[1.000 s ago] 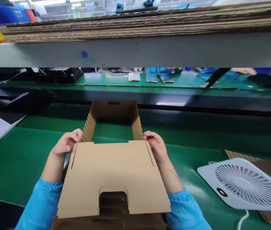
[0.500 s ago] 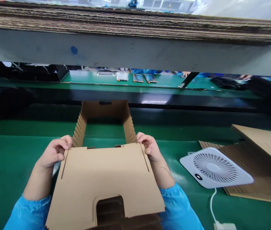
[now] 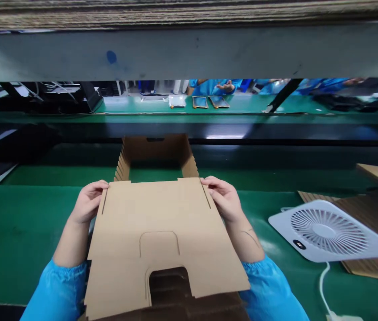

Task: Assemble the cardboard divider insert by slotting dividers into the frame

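Observation:
A tan cardboard sheet with slots near its far corners spreads in front of me. My left hand is closed on its far left corner, thumb and fingers pinching the edge. The far right corner is gripped by my right hand in the same way. An arch-shaped cut line marks the sheet's middle, and an open cutout lies nearer to me over darker stacked cardboard. Just beyond the far edge stands a cardboard frame with notched side walls, its near part hidden by the sheet.
A white square fan with a cable lies at right on flat cardboard pieces. A grey shelf beam carrying stacked cardboard crosses overhead. Flat screens and co-workers in blue sleeves appear beyond the green bench.
Both hands have moved slightly forward with the cardboard sheet. Its arch-cut section, out of sight before, now shows. The view has shifted a little left.

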`<state>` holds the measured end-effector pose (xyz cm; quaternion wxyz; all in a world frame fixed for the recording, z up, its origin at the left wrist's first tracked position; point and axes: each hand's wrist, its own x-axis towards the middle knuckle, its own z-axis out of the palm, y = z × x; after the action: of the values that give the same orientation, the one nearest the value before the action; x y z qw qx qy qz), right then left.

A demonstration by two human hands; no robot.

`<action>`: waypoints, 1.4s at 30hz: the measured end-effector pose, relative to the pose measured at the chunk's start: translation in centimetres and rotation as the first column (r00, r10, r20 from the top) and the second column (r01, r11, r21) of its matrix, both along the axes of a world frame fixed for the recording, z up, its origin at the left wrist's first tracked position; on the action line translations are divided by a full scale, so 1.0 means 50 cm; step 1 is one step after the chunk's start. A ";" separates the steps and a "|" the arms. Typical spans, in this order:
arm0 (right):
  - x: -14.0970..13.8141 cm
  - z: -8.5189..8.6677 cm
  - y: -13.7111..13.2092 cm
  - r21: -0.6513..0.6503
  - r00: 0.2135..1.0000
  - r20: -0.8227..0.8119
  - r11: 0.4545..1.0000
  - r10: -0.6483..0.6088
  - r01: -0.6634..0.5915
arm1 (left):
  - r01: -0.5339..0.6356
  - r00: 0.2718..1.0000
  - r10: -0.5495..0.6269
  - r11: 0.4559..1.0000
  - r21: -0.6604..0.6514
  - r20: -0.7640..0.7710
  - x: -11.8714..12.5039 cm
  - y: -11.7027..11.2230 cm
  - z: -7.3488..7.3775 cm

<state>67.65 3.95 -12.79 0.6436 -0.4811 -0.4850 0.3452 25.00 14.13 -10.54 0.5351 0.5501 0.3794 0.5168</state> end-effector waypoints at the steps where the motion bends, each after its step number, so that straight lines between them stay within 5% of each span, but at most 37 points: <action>1: 0.003 -0.002 0.000 0.001 1.000 -0.006 1.000 -0.005 0.005 | 0.006 1.000 -0.006 1.000 0.016 -0.008 0.000 0.002 -0.001; 11: 0.008 0.004 0.001 0.107 0.998 0.057 0.994 -0.029 0.022 | 0.057 0.997 -0.055 0.997 0.042 -0.056 0.002 -0.002 -0.005; 17: 0.003 0.010 -0.004 0.119 0.988 0.140 0.992 -0.069 0.053 | 0.051 0.989 -0.021 0.978 0.203 -0.146 -0.033 0.013 -0.012; 22: 0.002 0.013 -0.007 0.135 0.989 0.138 0.990 -0.051 0.033 | 0.133 0.989 -0.107 0.950 0.281 -0.107 -0.037 0.011 -0.012; 28: 0.019 0.006 -0.005 0.122 0.950 0.278 0.986 -0.141 0.111 | 0.080 0.992 -0.063 0.983 0.166 -0.107 -0.031 0.003 -0.018; 32: 0.033 0.006 -0.002 0.063 0.945 0.326 0.998 -0.016 -0.004 | 0.133 0.986 -0.122 0.986 0.097 -0.116 -0.034 0.006 -0.026; 42: 0.037 -0.027 0.008 0.002 0.975 0.223 1.000 0.010 -0.011 | 0.147 0.986 -0.141 0.986 0.074 -0.085 -0.031 0.008 -0.024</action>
<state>69.52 4.35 -14.12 0.5842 -0.5131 -0.5571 0.2916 23.43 14.52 -11.72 0.5331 0.6172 0.3385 0.4693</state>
